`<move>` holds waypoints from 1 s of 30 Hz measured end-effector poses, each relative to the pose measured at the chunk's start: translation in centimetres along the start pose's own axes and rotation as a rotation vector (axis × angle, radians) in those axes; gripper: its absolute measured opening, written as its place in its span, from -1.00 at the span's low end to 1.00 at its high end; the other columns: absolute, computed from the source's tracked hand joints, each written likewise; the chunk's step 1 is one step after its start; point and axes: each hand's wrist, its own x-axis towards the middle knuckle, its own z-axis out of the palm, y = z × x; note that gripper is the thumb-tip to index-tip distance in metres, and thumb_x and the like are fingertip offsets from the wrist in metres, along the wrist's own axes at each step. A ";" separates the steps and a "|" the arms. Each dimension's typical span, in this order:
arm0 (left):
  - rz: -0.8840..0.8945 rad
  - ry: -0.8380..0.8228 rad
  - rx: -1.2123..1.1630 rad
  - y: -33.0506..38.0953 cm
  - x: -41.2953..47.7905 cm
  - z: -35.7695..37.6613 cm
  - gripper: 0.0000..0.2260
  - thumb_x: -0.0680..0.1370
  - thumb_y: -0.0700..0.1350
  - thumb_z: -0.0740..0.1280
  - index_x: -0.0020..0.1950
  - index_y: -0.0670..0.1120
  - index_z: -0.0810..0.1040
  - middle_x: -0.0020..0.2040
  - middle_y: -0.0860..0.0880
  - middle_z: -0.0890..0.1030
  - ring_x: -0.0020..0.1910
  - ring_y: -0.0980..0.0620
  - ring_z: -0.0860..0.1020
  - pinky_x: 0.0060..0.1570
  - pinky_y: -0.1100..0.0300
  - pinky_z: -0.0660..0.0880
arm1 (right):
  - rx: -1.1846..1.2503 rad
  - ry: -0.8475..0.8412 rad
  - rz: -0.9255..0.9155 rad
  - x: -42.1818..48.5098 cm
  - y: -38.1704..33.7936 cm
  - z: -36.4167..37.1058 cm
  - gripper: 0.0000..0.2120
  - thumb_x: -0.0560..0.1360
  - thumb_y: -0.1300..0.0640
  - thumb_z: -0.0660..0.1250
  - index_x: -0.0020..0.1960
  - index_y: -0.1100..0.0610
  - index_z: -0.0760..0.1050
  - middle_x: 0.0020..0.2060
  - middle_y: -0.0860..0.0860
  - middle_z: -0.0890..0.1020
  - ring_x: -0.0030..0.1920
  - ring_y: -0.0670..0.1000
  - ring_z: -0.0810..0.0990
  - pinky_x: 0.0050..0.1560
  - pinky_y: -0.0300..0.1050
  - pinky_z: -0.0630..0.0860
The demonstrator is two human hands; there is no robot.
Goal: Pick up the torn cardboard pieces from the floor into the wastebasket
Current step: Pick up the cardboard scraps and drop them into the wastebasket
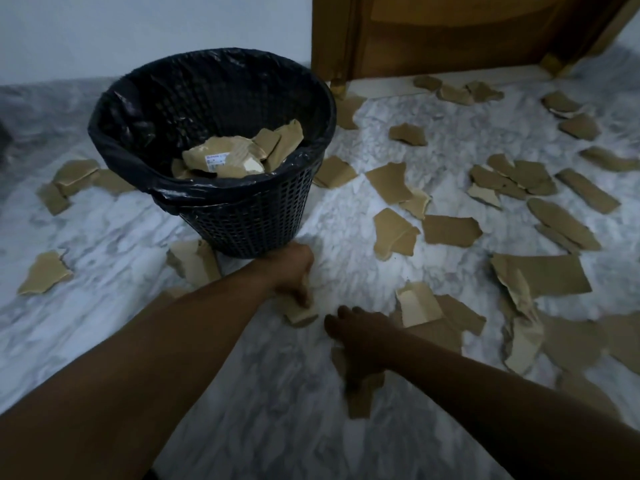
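While the left hand (293,273) curls its fingers round a small cardboard scrap (300,314) on the marble floor (263,393), the right hand (360,337) rests on a second piece (360,396), fingers apparently bent (too dark to tell a grip). Just beyond the left hand stands the wastebasket (242,223), partly filled; bare floor lies between the arms. Torn pieces (450,230) crowd the right, up to the wooden door (450,36).

Grey-white marbled floor (346,265), glossy, brightest at the middle, dimmer toward the near edge. Behind, a plain pale wall (138,29) meeting the floor at top left. At top right, a brown wooden door (450,36) above a pale sill (398,86). Dim, bluish light throughout.
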 end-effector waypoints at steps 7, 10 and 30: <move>-0.091 0.240 -0.440 1.8 0.8 0.4 -0.52 0.37 0.05 0.58 0.17 -0.14 0.55 0.13 -0.09 0.56 0.10 -0.05 0.53 -0.09 0.23 0.37 | 0.323 -0.055 0.168 0.4 0.6 -1.7 -0.50 0.46 0.11 0.47 0.32 0.27 0.42 0.22 0.19 0.53 0.18 0.18 0.56 0.07 -0.07 0.47; -0.099 0.260 -0.553 3.2 1.3 -0.2 -0.55 0.37 0.05 0.57 0.12 -0.15 0.57 0.09 -0.10 0.59 -0.01 0.00 0.52 -0.17 0.23 0.38 | 0.366 -0.176 0.213 -0.7 4.5 -4.1 -0.67 0.46 0.03 0.48 0.12 0.20 0.60 0.02 0.10 0.65 0.00 0.14 0.63 0.07 -0.04 0.56; 0.214 0.019 -0.248 16.5 4.0 4.7 -0.31 0.23 0.02 0.66 0.20 -0.13 0.40 0.14 -0.14 0.53 0.07 -0.12 0.55 -0.04 0.00 0.54 | 0.552 0.125 0.582 -7.4 15.8 0.9 -0.78 0.50 0.17 0.36 0.11 0.24 0.55 -0.04 0.10 0.60 -0.06 0.08 0.58 -0.18 -0.20 0.45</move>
